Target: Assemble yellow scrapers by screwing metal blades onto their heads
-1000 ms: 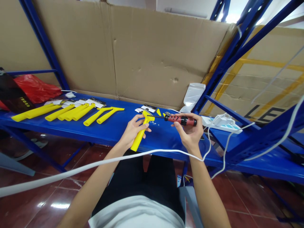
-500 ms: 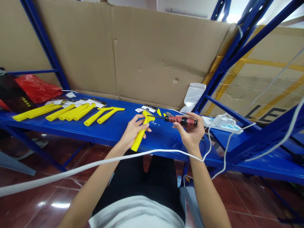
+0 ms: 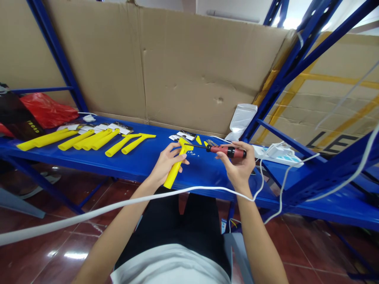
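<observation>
- Left hand (image 3: 166, 161): gripping a yellow, Y-shaped plastic handle (image 3: 172, 176) above the front edge of the blue metal worktop (image 3: 204, 169); position unchanged.
- Right hand (image 3: 239, 167): closed on a red-and-black screwdriver (image 3: 220, 150), its shaft reaching the handle's head.
- Difference: screwdriver has rotated; black markings visible earlier now turned away.

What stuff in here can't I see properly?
In the head view:
Tip of the screwdriver: too small, by the yellow tool.
Left hand: fingers partly hidden behind that tool.
White bits: too small to name.
Black thing: cut off by the left edge.
</observation>
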Demonstrator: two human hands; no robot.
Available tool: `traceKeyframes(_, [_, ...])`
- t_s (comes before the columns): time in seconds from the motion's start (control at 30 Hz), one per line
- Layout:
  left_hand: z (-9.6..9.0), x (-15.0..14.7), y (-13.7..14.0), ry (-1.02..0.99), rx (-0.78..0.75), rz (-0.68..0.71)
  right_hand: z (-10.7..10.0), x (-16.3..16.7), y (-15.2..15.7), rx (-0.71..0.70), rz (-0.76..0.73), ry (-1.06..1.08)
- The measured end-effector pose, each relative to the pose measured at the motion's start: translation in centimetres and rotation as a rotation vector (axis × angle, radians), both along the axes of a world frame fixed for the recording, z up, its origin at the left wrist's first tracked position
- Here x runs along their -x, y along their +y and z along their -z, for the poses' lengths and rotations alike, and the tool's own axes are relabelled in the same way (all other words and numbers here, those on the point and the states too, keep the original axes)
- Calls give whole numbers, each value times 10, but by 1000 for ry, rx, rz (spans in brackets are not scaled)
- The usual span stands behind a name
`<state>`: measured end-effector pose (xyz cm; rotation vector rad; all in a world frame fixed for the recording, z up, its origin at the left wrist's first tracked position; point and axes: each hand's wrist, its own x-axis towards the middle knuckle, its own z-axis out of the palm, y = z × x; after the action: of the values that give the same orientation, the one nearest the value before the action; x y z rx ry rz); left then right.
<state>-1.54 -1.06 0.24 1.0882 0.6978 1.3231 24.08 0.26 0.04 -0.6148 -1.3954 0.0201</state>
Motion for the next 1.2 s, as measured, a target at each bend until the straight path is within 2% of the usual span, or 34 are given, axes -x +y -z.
traceKeyframes(0.07, [0,0,0,1,1,1,-1,0,-1,13,-43,-11])
traceKeyframes(0.17, [0,0,1,-6,1,0,-2,3,-3,57,-213,-19])
traceKeyframes(0.23, [1,0,1,-8,-1,-2,-2,5,-4,80,-269,-15])
traceKeyframes(0.3, [1,1,2,-11,-6,-2,0,5,-3,79,-227,-4])
traceKeyframes(0.4, [1,1,1,-10,-9,0,2,2,0,53,-42,8])
traceKeyframes(0.47, [1,1,1,-6,-2,0,2,1,0,46,16,12])
traceKeyframes(0.67, [2,1,2,-20,-17,-3,-3,7,-7,80,-246,-13])
traceKeyframes(0.77, [2,1,1,-27,-21,-19,-2,7,-6,111,-222,4])
traceKeyframes(0.93, [2,1,1,-20,-29,-18,3,1,-2,104,-92,11])
traceKeyframes(1.13, [4,1,2,-20,-31,-28,-3,7,-7,89,-314,-8])
traceKeyframes(1.2, [4,1,3,-18,-35,-29,-3,8,-7,89,-304,5])
